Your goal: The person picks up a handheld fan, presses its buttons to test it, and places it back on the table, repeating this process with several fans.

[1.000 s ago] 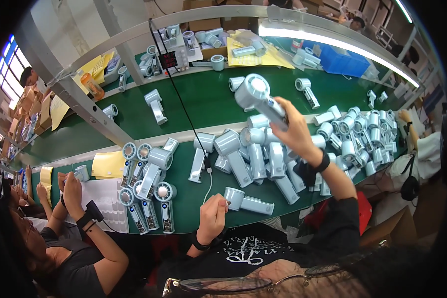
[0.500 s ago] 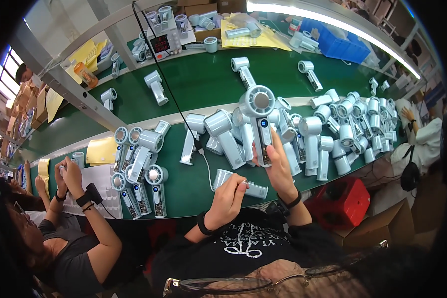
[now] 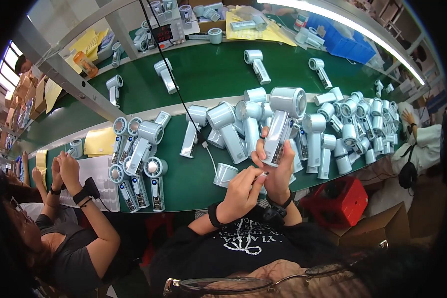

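My right hand [image 3: 278, 171] grips a pale blue handheld fan [image 3: 288, 104] by the lower handle. The fan stands upright, its round head turned sideways, with a small display and exposed inner parts along the handle's right side. Just left of the handle's foot, my left hand [image 3: 241, 194] pinches a small plug [image 3: 265, 174] with a dark tip. It seems to belong to the white cable [image 3: 211, 156], whose run is partly hidden behind a fan [image 3: 227, 174] lying on the green table. The plug is apart from the fan.
Many similar fans [image 3: 352, 131] crowd the table's right side, with a smaller group [image 3: 146, 134] at left. More fans [image 3: 257, 64] lie on the green belt behind. A black cord [image 3: 176, 84] hangs down. A co-worker's hands [image 3: 67, 169] are at left; a red stool [image 3: 340, 201] stands at right.
The held fan has turned from facing me to sideways and moved slightly right. My left hand has moved right, closer to the handle's foot. Fans on the back belt have shifted right.
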Available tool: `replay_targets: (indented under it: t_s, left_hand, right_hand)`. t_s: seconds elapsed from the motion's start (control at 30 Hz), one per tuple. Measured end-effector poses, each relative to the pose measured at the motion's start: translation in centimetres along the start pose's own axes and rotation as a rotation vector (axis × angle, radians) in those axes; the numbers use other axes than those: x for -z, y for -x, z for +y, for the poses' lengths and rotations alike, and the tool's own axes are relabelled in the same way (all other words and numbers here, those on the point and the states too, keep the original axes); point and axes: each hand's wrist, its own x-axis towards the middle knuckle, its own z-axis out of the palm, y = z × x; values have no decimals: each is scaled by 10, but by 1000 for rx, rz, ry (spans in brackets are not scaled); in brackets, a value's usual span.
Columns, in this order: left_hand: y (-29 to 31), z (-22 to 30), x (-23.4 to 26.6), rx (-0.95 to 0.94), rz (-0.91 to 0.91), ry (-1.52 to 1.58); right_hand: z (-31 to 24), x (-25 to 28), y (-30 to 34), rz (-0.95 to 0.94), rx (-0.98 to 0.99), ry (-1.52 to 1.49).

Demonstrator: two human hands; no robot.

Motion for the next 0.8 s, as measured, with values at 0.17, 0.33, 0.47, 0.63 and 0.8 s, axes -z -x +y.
replay_targets:
  t_s: [0.17, 0.33, 0.47, 0.63, 0.8]
  left_hand:
    - [-10, -5, -10, -16, 203, -24]
    - [-12, -5, -8, 32, 240, -29]
    - [-11, -6, 0, 87, 178, -74]
    - [-6, -5, 6, 280, 56, 146]
    - [-3, -5, 5, 293, 98, 191]
  right_hand:
    - [16, -10, -2, 224, -25, -42]
    - [26, -10, -3, 294, 65, 48]
    - [31, -10, -5, 211, 277, 294]
    - [38, -12, -1, 179, 428, 434]
    - [36, -12, 2, 158, 456, 467]
